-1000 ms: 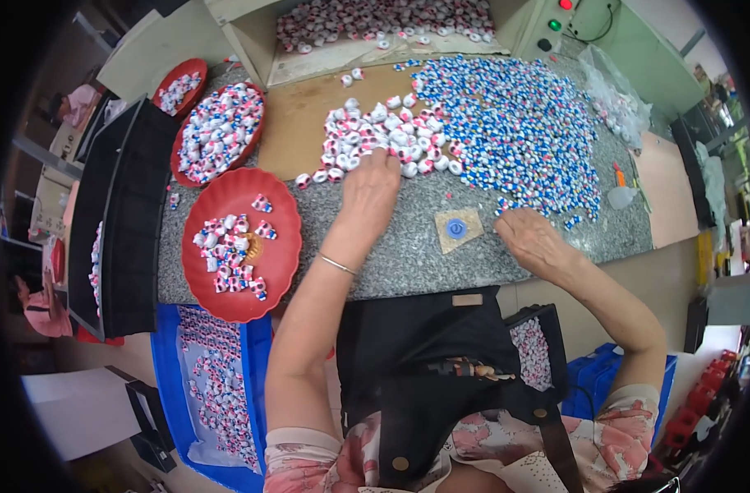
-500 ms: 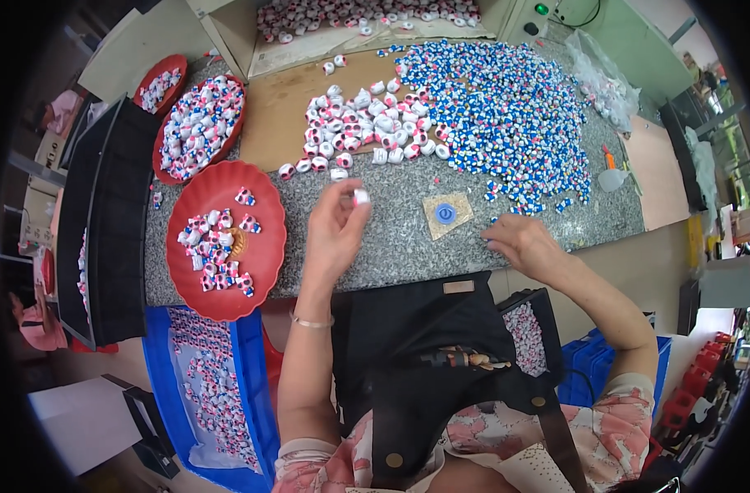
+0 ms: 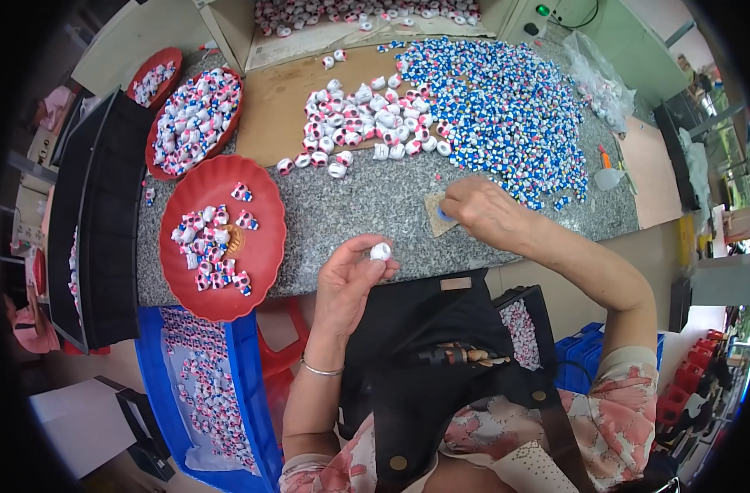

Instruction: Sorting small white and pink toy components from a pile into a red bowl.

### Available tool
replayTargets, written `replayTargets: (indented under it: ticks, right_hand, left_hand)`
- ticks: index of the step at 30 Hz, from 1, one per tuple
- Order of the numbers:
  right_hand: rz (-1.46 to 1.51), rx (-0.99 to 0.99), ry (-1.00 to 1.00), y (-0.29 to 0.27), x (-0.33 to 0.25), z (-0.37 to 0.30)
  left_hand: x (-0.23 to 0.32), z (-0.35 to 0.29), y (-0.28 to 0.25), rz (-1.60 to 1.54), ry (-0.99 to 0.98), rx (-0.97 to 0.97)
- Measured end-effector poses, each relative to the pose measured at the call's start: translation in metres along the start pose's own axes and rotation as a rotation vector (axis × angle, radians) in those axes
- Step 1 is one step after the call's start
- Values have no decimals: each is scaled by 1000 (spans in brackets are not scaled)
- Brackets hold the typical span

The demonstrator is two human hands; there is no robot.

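since a moment ago the left hand (image 3: 348, 279) has drawn back off the granite table (image 3: 367, 209) toward the body, its fingers pinched on a small white cap (image 3: 381, 251) held above the table's near edge; the right hand (image 3: 483, 212) presses fingertips closed onto a blue piece (image 3: 443, 215) on a tan pad (image 3: 437, 215), near the blue heap (image 3: 506, 107)

Small white cap (image 3: 381, 251) pinched at fingertips, above granite counter's near edge
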State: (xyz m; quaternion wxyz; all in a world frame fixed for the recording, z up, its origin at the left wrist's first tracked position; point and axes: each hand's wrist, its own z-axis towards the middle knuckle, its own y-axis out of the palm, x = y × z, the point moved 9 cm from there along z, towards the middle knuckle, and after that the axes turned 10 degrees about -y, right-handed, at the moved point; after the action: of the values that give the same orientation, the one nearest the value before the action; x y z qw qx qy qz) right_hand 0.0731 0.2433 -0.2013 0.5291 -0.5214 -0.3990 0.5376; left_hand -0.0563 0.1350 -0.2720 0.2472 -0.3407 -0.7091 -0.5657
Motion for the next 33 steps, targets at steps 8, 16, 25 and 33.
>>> replayTargets:
  ticks: [8, 16, 25, 33]
  right_hand:
    - [49, 9, 20, 3, 7, -5]
    - [78, 205, 105, -15, 6, -17]
    - [1202, 415, 698, 21, 4, -41]
    - [737, 365, 247, -20, -25, -38]
  left_hand:
    - [-12, 13, 3, -2, -86, 40]
    - [-17, 29, 8, 24, -17, 12]
    - [8, 16, 45, 732, 503, 203]
    - [0, 13, 60, 648, 324, -98]
